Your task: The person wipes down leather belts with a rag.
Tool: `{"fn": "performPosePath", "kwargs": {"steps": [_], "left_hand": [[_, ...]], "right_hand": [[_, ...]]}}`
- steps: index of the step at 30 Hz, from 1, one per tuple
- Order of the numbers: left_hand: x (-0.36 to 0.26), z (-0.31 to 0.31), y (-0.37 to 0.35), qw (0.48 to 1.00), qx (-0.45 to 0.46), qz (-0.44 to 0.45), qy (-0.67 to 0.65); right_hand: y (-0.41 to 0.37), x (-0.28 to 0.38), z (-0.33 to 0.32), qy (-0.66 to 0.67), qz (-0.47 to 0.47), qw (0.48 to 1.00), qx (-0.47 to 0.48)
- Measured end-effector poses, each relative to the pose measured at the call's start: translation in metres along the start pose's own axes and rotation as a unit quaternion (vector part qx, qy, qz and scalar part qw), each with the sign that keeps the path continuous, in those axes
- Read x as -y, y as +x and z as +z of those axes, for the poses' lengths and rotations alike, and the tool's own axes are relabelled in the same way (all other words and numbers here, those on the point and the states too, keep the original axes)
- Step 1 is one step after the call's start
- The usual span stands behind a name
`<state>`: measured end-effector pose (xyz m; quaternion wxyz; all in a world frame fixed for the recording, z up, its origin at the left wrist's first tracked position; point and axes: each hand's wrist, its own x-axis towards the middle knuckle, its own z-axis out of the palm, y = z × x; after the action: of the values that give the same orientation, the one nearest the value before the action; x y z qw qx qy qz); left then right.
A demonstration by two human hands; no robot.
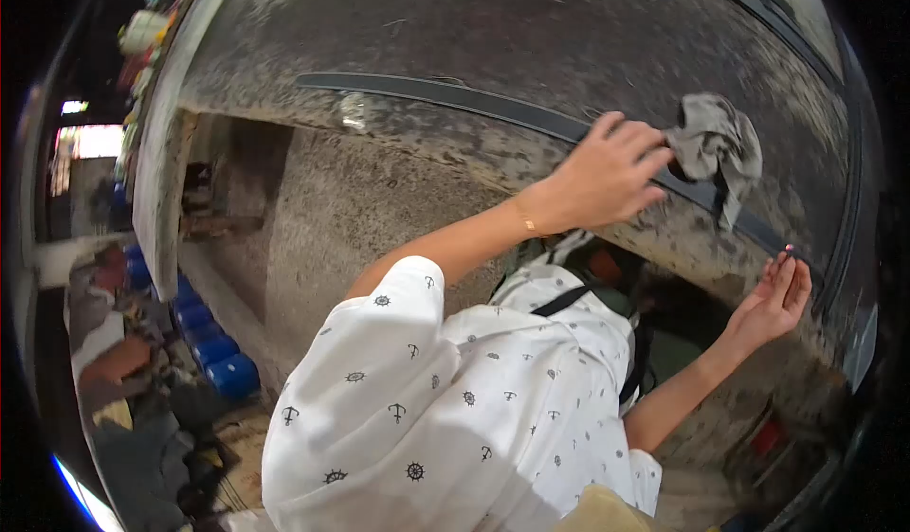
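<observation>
My left hand grips a crumpled grey rag and presses it against a dark, dusty car body panel, right on a black trim strip that runs across the panel. My left arm reaches up out of a white sleeve printed with small anchors. My right hand is lower and to the right, fingers spread, holding nothing, with its fingertips at the panel near the end of the strip. The glossy panel shows a faint reflection of a torso with a black strap.
The panel is streaked with grime and fills most of the view. At the lower left stand several blue drums among clutter on the ground. Lit shop fronts show at the far left edge.
</observation>
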<state>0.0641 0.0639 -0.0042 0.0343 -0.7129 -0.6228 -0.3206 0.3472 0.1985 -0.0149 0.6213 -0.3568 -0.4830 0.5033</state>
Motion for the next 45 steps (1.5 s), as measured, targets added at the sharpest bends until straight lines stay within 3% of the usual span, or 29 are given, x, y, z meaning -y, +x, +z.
{"fn": "performPosePath", "kwargs": {"steps": [3,7,10,13,16,19,21,24,25,28,30,33,37,41,43,45], "left_hand": [[0.054,-0.065,-0.044,0.987,-0.048,-0.119,0.095],[0.121,-0.136,-0.12,0.933,0.02,-0.263,0.246],[0.132,-0.139,-0.134,0.947,0.03,-0.267,0.176],[0.13,-0.129,-0.118,0.958,-0.016,-0.262,0.119],[0.119,-0.115,-0.099,0.974,-0.034,-0.208,0.078],[0.136,-0.117,-0.107,0.963,-0.069,-0.258,-0.024],[0.144,-0.122,-0.104,0.972,-0.084,-0.218,0.006],[0.167,-0.134,-0.117,0.956,-0.11,-0.243,0.123],[0.172,-0.142,-0.118,0.933,-0.126,-0.304,0.146],[0.164,-0.159,-0.11,0.923,-0.125,-0.354,0.081],[0.144,-0.15,-0.1,0.972,-0.043,-0.227,0.034],[0.141,-0.133,-0.092,0.981,0.039,-0.184,0.04],[0.148,-0.12,-0.091,0.989,0.022,-0.145,0.028],[0.168,-0.13,-0.103,0.953,-0.05,-0.237,0.181],[0.189,-0.146,-0.116,0.916,-0.099,-0.336,0.193],[0.181,-0.165,-0.112,0.932,-0.068,-0.35,0.059]], "right_hand": [[0.0,-0.006,0.028,0.025,0.01,0.998,0.058],[-0.012,-0.01,0.082,0.055,0.047,0.989,0.127],[-0.025,-0.015,0.133,0.027,0.079,0.983,0.164],[-0.038,-0.017,0.183,0.03,0.125,0.97,0.209],[-0.047,-0.025,0.222,0.008,0.138,0.961,0.239],[-0.052,-0.045,0.238,-0.038,0.13,0.952,0.275],[-0.058,-0.055,0.24,-0.091,0.125,0.948,0.279],[-0.061,-0.056,0.234,-0.101,0.102,0.95,0.276],[-0.06,-0.059,0.231,-0.088,0.101,0.951,0.278],[-0.058,-0.061,0.231,-0.078,0.099,0.953,0.275],[-0.06,-0.059,0.233,-0.082,0.102,0.952,0.276],[-0.061,-0.058,0.235,-0.103,0.101,0.954,0.263],[-0.06,-0.059,0.232,-0.102,0.097,0.954,0.265],[-0.058,-0.062,0.23,-0.091,0.093,0.953,0.275],[-0.058,-0.062,0.23,-0.089,0.097,0.953,0.272],[-0.058,-0.062,0.229,-0.096,0.1,0.952,0.274]]}}
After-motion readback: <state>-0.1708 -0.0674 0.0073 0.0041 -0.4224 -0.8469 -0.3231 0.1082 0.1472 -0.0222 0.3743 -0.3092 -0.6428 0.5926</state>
